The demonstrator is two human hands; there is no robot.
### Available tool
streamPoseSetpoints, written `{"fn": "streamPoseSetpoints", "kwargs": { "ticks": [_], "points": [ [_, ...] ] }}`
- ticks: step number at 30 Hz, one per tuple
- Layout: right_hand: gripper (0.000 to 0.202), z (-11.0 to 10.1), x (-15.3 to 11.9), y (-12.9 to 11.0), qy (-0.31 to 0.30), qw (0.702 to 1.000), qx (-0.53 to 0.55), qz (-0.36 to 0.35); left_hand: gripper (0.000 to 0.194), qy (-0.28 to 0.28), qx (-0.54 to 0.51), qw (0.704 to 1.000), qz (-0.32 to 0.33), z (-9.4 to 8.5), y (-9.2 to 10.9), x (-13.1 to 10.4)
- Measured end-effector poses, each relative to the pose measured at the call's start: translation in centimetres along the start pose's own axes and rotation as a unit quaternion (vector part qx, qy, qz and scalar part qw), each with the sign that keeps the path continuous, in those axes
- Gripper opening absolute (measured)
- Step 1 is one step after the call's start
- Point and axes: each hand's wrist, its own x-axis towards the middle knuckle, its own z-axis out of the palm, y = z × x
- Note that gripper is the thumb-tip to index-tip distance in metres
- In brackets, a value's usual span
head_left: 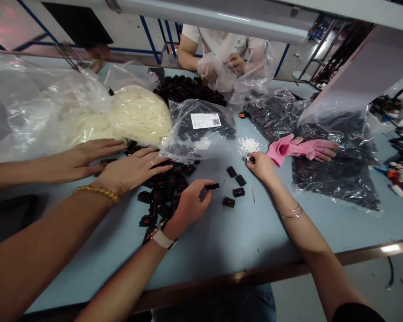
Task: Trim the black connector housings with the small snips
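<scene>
My left hand point(194, 200), with a white-strapped watch at its wrist, pinches a small black plastic block point(212, 186) a little above the table. Beside it lies a heap of similar black blocks point(167, 190), some with red marks. My right hand point(260, 165), with thin bracelets on its wrist, rests closed at the near edge of a pile of tiny white pieces point(249, 145). What its fingertips hold, if anything, I cannot make out. Between my hands several separate black blocks point(239, 192) lie on the blue table point(221, 241).
From the left, another person's hands point(134, 169) reach over the heap. Clear bags with cream-coloured contents point(141, 114) and black parts point(201, 123) stand behind. Pink gloves point(302, 149) lie on black-filled bags point(336, 179) to the right. Across the table, a person point(221, 49) handles a clear bag.
</scene>
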Motion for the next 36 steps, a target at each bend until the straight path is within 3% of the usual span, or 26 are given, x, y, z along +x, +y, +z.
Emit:
{"fn": "streamPoseSetpoints", "kwargs": {
  "ticks": [4, 7, 9, 13, 16, 20, 36],
  "points": [
    [0.012, -0.1, 0.2, 0.7, -0.009, 0.994, 0.105, -0.008, 0.019, -0.020, 0.022, 0.999, 0.020, 0.1, -0.2, 0.0],
    [0.017, -0.4, 0.0, 0.2, -0.012, 0.967, 0.256, -0.015, 0.020, -0.026, 0.028, 0.999, 0.017, 0.1, -0.3, -0.1],
    [0.018, -0.8, -0.5, -0.9, -0.026, 0.938, 0.345, -0.029, 0.019, -0.021, 0.028, 0.999, 0.015, 0.1, -0.4, -0.1],
    [0.013, -1.1, -2.3, -4.1, -0.119, 0.898, 0.417, -0.076, 0.020, -0.008, 0.029, 0.999, 0.016, 0.1, -0.2, -0.1],
    [0.011, -1.0, -3.7, -6.0, -0.175, 0.896, 0.389, -0.126, 0.019, 0.002, 0.037, 0.999, 0.020, 0.1, -0.2, 0.0],
    [0.008, -0.7, -4.7, -7.0, -0.179, 0.916, 0.308, -0.184, 0.014, 0.009, 0.060, 0.998, 0.030, 0.2, -0.2, -0.1],
    [0.015, -0.4, -5.3, -8.2, -0.169, 0.948, 0.176, -0.204, 0.008, 0.014, 0.105, 0.993, 0.048, 0.5, 0.0, -0.6]
  ]
}}
